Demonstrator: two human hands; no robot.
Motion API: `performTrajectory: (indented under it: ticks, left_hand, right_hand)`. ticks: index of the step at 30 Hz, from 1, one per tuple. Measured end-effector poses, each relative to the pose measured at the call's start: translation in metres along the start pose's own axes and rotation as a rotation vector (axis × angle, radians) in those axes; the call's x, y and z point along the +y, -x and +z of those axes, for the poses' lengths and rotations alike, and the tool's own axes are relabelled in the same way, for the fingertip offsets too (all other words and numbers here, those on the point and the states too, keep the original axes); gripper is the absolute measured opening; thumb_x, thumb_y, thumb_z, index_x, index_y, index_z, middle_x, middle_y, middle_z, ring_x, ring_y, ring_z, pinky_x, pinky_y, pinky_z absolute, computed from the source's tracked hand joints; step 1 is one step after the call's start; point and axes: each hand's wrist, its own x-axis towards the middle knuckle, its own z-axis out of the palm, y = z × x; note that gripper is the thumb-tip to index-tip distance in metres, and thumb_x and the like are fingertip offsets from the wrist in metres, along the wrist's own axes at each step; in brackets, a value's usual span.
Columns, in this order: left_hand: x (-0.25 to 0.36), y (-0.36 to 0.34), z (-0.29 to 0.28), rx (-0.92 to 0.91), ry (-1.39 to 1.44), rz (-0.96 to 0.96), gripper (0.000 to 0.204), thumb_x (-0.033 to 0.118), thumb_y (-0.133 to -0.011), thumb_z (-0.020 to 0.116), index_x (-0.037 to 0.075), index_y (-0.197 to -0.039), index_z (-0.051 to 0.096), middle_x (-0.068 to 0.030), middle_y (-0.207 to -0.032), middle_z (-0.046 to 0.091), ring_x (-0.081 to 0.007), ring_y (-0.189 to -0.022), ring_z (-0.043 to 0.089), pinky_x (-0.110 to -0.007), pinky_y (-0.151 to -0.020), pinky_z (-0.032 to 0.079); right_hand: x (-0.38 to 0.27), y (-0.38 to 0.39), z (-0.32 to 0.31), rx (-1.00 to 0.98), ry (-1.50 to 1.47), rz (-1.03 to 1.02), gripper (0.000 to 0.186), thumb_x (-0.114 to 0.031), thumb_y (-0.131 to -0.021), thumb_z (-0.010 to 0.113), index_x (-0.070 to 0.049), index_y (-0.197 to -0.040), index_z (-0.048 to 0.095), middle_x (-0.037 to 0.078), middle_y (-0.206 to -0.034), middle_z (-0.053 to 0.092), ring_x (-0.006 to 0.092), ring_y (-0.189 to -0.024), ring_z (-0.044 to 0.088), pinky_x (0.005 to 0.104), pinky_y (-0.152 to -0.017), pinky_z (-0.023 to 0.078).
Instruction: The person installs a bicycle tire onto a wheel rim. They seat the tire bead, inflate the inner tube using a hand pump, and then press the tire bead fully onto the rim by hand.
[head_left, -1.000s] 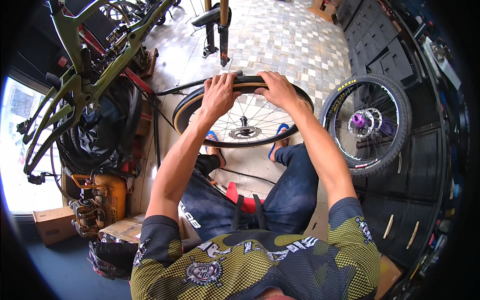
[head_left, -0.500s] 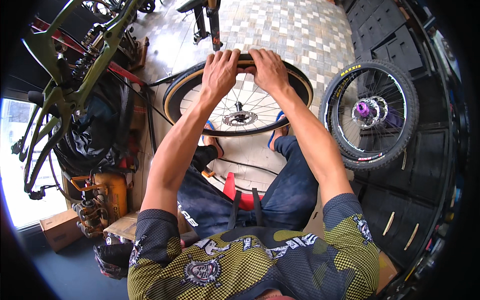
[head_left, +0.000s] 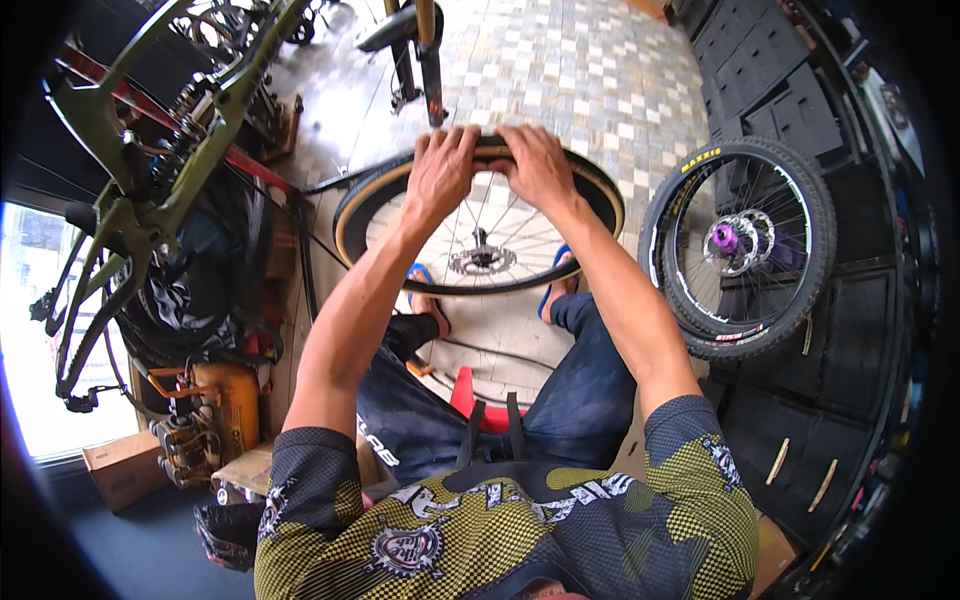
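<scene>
A bicycle wheel (head_left: 482, 261) with a deep black rim, thin spokes and a disc rotor leans in front of my feet. Its tyre (head_left: 612, 207) is black with a tan sidewall. At the far top of the wheel, my left hand (head_left: 443, 172) and my right hand (head_left: 538, 168) grip the tyre side by side, a small gap between them. Fingers curl over the outer edge, and the thumbs lie on the near side, pointing toward each other. Whether the tyre bead sits inside the rim under my hands is hidden.
A knobby-tyred wheel with a purple hub (head_left: 725, 238) leans against black drawers (head_left: 770, 410) on the right. On the left hang a green bike frame (head_left: 130, 190) and, below it, a yellow tank (head_left: 228, 405). A bike fork (head_left: 428, 70) stands beyond the wheel. A black hose lies near my feet.
The whole scene sits slightly lower in the picture, as the view has tilted. Both hands keep their grip at nearly the same place on the tyre.
</scene>
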Motion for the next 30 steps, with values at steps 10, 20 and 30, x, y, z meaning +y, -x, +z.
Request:
performTrajectory:
  ticks: [10,20,30]
  left_hand:
    - [0.025,0.042,-0.055,-0.185,0.058,-0.082,0.057,0.032,-0.097,0.077,0.007,-0.143,0.054,-0.0135,-0.128,0.064,-0.0341,-0.120,0.057,-0.052,-0.105,0.039]
    - [0.008,0.075,-0.066,-0.188,0.074,-0.229,0.058,0.033,-0.098,0.077,0.004,-0.142,0.053,-0.0210,-0.129,0.062,-0.0418,-0.122,0.059,-0.057,-0.103,0.043]
    - [-0.002,0.040,-0.037,-0.113,-0.043,-0.188,0.070,0.034,-0.094,0.080,0.005,-0.149,0.049,-0.0161,-0.131,0.063,-0.0365,-0.119,0.061,-0.054,-0.100,0.045]
  right_hand:
    - [-0.008,0.067,-0.055,-0.067,-0.073,0.179,0.065,-0.048,-0.085,0.086,-0.008,-0.131,0.065,0.012,-0.120,0.072,0.0328,-0.121,0.063,0.0463,-0.103,0.046]
    - [-0.051,0.031,-0.064,-0.224,0.054,0.074,0.061,-0.047,-0.084,0.088,-0.008,-0.125,0.065,0.011,-0.122,0.071,0.0321,-0.122,0.063,0.0464,-0.105,0.044]
    - [-0.050,-0.004,-0.012,-0.077,0.143,-0.159,0.049,-0.022,-0.097,0.075,-0.005,-0.140,0.061,0.010,-0.132,0.069,0.0264,-0.125,0.063,0.0449,-0.108,0.043]
